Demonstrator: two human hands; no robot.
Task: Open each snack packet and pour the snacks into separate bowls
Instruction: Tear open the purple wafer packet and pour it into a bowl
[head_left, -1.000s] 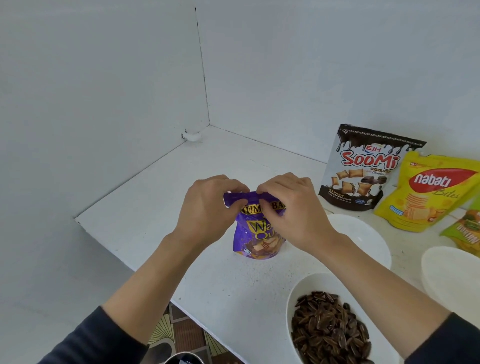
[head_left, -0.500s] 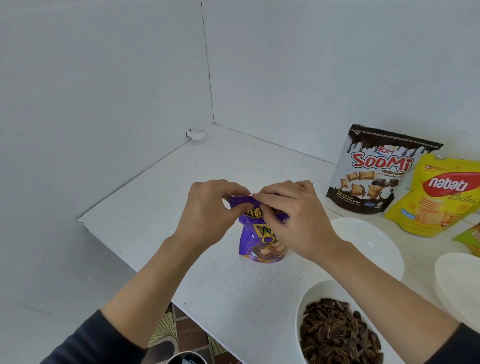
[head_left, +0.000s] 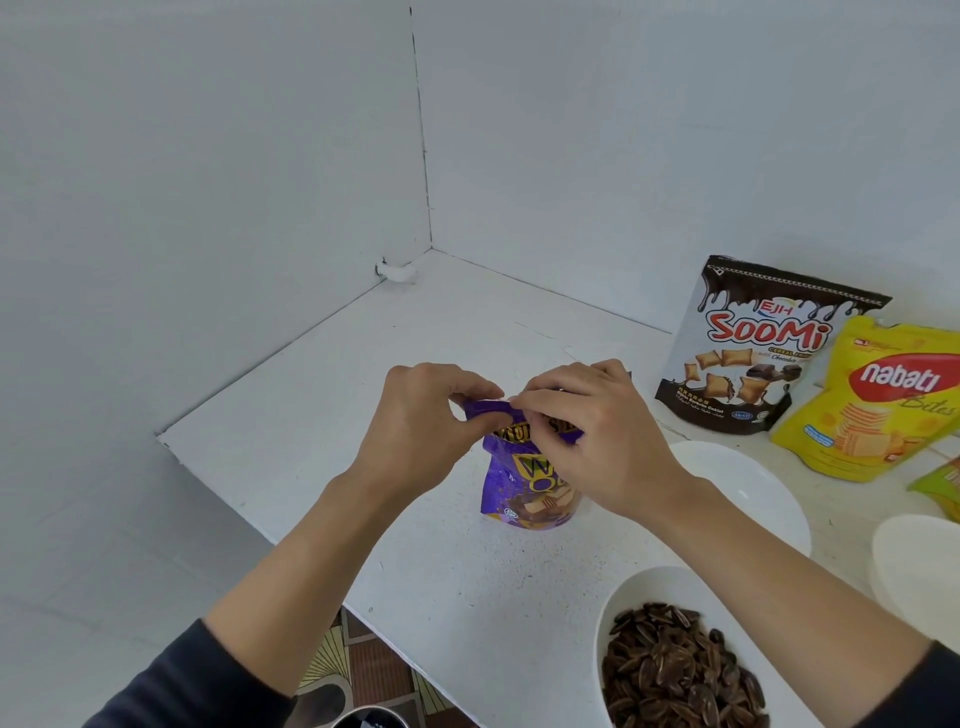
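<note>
Fingers (head_left: 545, 397) pinch a purple packet (head_left: 501, 470) upright on a white corner table (head_left: 415, 338).

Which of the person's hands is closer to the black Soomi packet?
The right hand. It pinches the top of the purple packet, with the Soomi packet off to its right; the left hand pinches the same top, farther from it.

The purple packet (head_left: 514, 488) is glossy, crinkled plastic film; the Soomi packet (head_left: 753, 358) and yellow packet (head_left: 878, 421) show the same shiny film. The bench (head_left: 353, 374) is matt white, faintly speckled. The seed bowl (head_left: 665, 584) and empty bowl (head_left: 743, 483) look smooth, softly glossy. The sleeve (head_left: 171, 686) is dark matt cloth.
</note>
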